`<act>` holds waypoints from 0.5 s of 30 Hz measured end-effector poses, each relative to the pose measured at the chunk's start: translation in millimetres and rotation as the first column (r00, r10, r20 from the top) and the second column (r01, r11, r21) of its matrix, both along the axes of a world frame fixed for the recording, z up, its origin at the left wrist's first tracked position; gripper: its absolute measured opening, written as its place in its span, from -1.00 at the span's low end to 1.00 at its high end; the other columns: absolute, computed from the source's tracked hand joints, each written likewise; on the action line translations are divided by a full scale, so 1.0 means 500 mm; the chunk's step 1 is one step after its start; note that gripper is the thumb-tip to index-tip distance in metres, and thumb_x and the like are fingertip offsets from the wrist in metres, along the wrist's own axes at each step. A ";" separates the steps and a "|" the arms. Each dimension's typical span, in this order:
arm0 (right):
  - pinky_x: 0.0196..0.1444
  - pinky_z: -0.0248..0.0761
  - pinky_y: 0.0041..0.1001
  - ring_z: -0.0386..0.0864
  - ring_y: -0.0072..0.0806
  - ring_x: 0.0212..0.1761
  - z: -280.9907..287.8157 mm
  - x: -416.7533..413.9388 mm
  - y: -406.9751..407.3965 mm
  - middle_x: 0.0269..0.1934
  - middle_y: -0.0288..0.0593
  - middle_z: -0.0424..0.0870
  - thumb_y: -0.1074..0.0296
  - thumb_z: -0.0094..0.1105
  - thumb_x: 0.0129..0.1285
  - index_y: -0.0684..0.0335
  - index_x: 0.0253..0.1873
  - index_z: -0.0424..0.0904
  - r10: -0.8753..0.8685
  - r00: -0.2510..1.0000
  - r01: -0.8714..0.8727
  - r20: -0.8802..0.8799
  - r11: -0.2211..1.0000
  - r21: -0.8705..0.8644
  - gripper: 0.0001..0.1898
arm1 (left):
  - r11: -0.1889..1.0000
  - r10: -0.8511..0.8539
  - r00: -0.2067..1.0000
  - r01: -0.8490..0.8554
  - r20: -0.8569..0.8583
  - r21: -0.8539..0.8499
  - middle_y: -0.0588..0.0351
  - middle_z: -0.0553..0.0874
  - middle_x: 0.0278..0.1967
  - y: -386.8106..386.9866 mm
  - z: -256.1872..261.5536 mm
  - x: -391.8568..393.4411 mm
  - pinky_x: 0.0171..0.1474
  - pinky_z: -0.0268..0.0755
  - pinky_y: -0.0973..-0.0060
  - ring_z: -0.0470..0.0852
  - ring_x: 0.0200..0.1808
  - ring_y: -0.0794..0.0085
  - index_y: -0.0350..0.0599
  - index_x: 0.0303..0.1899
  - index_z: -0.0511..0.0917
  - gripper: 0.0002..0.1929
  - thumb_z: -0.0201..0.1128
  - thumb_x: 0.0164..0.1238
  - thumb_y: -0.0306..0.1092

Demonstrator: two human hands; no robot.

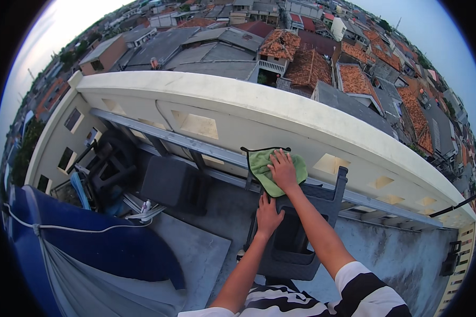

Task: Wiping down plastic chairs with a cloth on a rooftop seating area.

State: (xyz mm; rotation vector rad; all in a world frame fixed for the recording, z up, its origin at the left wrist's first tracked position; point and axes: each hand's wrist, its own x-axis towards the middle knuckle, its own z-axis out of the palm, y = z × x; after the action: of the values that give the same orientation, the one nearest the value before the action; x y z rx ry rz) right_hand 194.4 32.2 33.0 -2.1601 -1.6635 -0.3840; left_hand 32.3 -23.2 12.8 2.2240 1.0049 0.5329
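A green cloth (260, 168) with black edging is spread over the far end of a dark grey plastic stool or chair (321, 202). My right hand (283, 170) lies flat on top of the cloth, fingers pointing away from me. Just below the cloth's lower corner, my left hand (269, 216) rests on the near left part of the dark plastic piece, its thumb spread from the fingers. Part of the furniture is hidden under the cloth and behind my right forearm, so its exact kind is unclear.
A pale parapet wall (238, 99) with square openings runs behind, with a metal ladder (222, 152) along it. Left are a dark box-shaped piece (172, 184), stacked dark furniture (113, 158) and a blue curved object (115, 249) crossed by a white cord. A flat board (194, 249) lies on the floor.
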 end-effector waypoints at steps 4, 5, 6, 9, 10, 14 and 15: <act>0.38 0.16 -0.13 0.30 -0.17 0.38 0.001 0.000 -0.023 0.25 -0.05 0.45 0.13 0.13 0.32 0.20 0.20 0.51 -0.002 1.000 0.002 0.009 0.999 -0.035 -0.58 | 0.999 0.007 0.999 -0.008 -0.033 -0.046 -0.30 0.29 0.31 -0.011 -0.004 -0.002 0.19 0.41 0.10 0.30 0.33 -0.11 -0.25 0.20 0.37 -0.32 0.40 -0.01 -0.24; 0.37 0.17 -0.13 0.33 -0.15 0.36 0.003 -0.001 -0.037 0.25 -0.04 0.45 0.13 0.12 0.33 0.20 0.21 0.50 -0.010 0.999 0.009 -0.048 1.000 -0.023 -0.57 | 0.999 0.020 0.998 -0.021 -0.053 -0.032 -0.27 0.28 0.33 -0.016 -0.005 -0.002 0.19 0.42 0.11 0.31 0.33 -0.10 -0.25 0.21 0.37 -0.31 0.40 -0.01 -0.24; 0.35 0.19 -0.14 0.35 -0.13 0.33 0.006 -0.002 -0.048 0.24 -0.03 0.46 0.12 0.11 0.33 0.20 0.23 0.48 -0.022 0.995 0.022 -0.101 1.000 -0.008 -0.55 | 0.999 0.028 0.997 -0.029 -0.067 -0.015 -0.24 0.27 0.34 -0.017 -0.006 0.002 0.19 0.42 0.11 0.31 0.33 -0.08 -0.26 0.21 0.37 -0.30 0.40 -0.01 -0.24; 0.32 0.21 -0.12 0.39 -0.12 0.29 -0.011 -0.022 -0.099 0.23 -0.05 0.47 0.13 0.09 0.34 0.19 0.26 0.46 -0.197 0.926 0.220 -0.322 0.975 0.036 -0.55 | 0.999 0.041 0.998 -0.042 -0.040 -0.008 -0.16 0.23 0.39 -0.014 -0.001 -0.001 0.14 0.45 0.04 0.32 0.33 -0.07 -0.27 0.15 0.42 -0.35 0.40 -0.01 -0.21; 0.34 0.18 -0.10 0.38 -0.11 0.31 -0.017 -0.025 -0.120 0.26 -0.05 0.45 0.19 0.05 0.37 0.16 0.30 0.42 -0.299 0.919 0.288 -0.259 0.954 -0.081 -0.55 | 0.999 0.045 0.999 -0.045 -0.004 0.003 -0.10 0.21 0.42 -0.008 -0.003 -0.006 0.13 0.46 0.05 0.33 0.32 -0.06 -0.27 0.15 0.42 -0.36 0.39 0.00 -0.20; 0.41 0.07 -0.06 0.30 -0.11 0.39 -0.053 -0.005 -0.203 0.33 -0.08 0.39 0.26 -0.01 0.38 0.10 0.35 0.36 -0.210 0.974 0.205 -0.080 0.977 -0.065 -0.55 | 1.000 0.027 1.000 -0.027 -0.003 0.016 -0.12 0.19 0.43 -0.003 -0.003 0.002 0.13 0.46 0.07 0.33 0.32 -0.07 -0.25 0.20 0.37 -0.34 0.34 0.05 -0.17; 0.41 0.07 -0.06 0.30 -0.11 0.39 -0.047 -0.010 -0.217 0.33 -0.08 0.39 0.26 -0.01 0.38 0.10 0.35 0.36 -0.226 0.971 0.222 -0.083 0.973 -0.061 -0.55 | 1.000 0.010 1.000 -0.009 -0.005 0.021 -0.12 0.19 0.43 -0.002 -0.001 0.001 0.13 0.46 0.07 0.33 0.32 -0.07 -0.25 0.20 0.37 -0.34 0.34 0.05 -0.17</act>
State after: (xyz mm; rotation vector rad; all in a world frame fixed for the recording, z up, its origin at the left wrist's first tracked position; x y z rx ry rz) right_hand 189.7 -76.2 9.4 -2.3751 -1.4005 -0.3046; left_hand 32.6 -24.2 12.3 2.2414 1.0173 0.5450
